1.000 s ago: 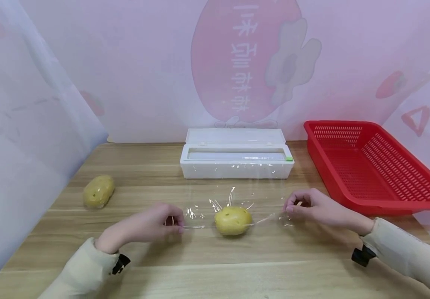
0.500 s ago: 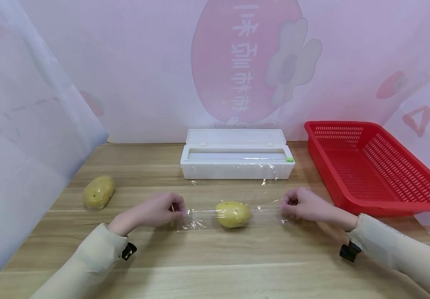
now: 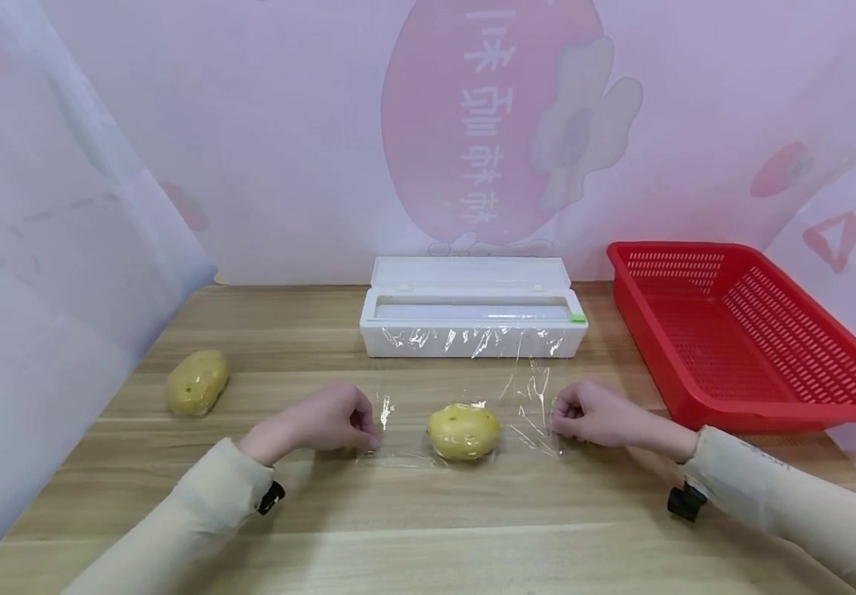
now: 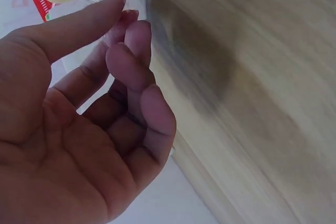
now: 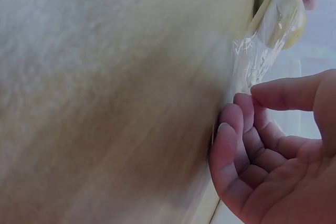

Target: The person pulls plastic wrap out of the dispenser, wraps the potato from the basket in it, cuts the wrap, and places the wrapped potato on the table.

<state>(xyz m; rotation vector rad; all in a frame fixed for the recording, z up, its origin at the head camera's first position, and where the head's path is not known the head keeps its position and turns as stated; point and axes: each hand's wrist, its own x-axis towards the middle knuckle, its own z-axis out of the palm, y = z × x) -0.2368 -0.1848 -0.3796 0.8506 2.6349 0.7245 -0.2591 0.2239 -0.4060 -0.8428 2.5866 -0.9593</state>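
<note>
A yellow potato [image 3: 463, 432] lies on the wooden table between my hands, with clear plastic wrap [image 3: 535, 405] draped over it. The wrap runs back to the roll in the white cling film box [image 3: 474, 339]. My left hand [image 3: 330, 420] pinches the film's near left edge between thumb and fingertips, low over the table. Opposite it, my right hand [image 3: 593, 417] pinches the film's right edge. In the right wrist view, the film [image 5: 249, 64] stretches from the pinching fingertips to the potato [image 5: 286, 17].
Another potato [image 3: 197, 382], with a shiny film-like surface, lies at the left of the table. A red perforated basket [image 3: 654, 330] stands at the right. The box's lid [image 3: 470, 271] is raised at the back, near the printed backdrop [image 3: 287, 149].
Both hands have carried the film's near edge around the potato, and the hands are closer together than a second ago. The film now lies over the potato's top, with the potato shifted slightly.
</note>
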